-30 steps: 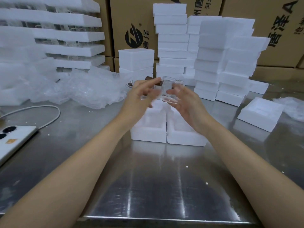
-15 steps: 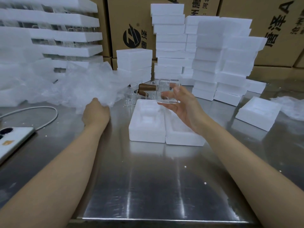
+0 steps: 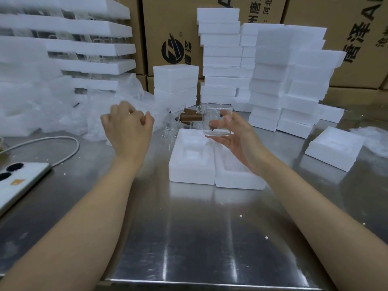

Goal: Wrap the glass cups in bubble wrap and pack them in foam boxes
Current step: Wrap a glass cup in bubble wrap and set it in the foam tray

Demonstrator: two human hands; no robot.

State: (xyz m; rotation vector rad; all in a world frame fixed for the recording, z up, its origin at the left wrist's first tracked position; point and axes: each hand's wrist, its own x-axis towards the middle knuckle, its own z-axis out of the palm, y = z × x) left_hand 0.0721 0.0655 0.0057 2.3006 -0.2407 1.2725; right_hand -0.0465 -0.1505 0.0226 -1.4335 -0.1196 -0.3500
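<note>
Right hand (image 3: 237,141) grips a bare glass cup (image 3: 218,122) above the empty foam box (image 3: 191,175) at 12 o'clock. Left hand (image 3: 128,131) hovers, fingers curled, by the bubble wrap (image 3: 69,116) at 10 o'clock; whether it holds a sheet is unclear. Wrapping and packing apparently remain.

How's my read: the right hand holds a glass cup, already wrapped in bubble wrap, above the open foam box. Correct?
Not quite. The head view shows the glass cup in the right hand is bare; the bubble wrap lies in the pile at the left. The rest stands: that hand holds it above the open foam box.
</note>
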